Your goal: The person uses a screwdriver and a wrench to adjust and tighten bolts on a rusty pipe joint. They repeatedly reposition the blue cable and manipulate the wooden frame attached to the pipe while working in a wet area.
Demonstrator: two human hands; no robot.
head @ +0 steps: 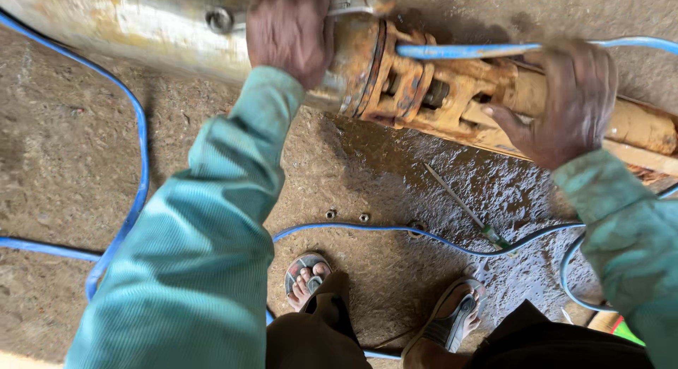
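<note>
Nearest the viewer, two sandalled feet stand on the wet concrete floor. Just beyond them a thin blue cable runs across the floor, with two small nuts beside it and a slim screwdriver lying on the wet patch, on the near side of the pump.

Farther out, the rusty pump body lies horizontally. The left hand is closed over the top of the pump, fingers wrapped around a metal tool at the flange joint. The right hand rests on the rusty section, fingers curled partly around the casing, thumb extended toward the coupling. A blue cable passes along the pump toward this hand.
</note>
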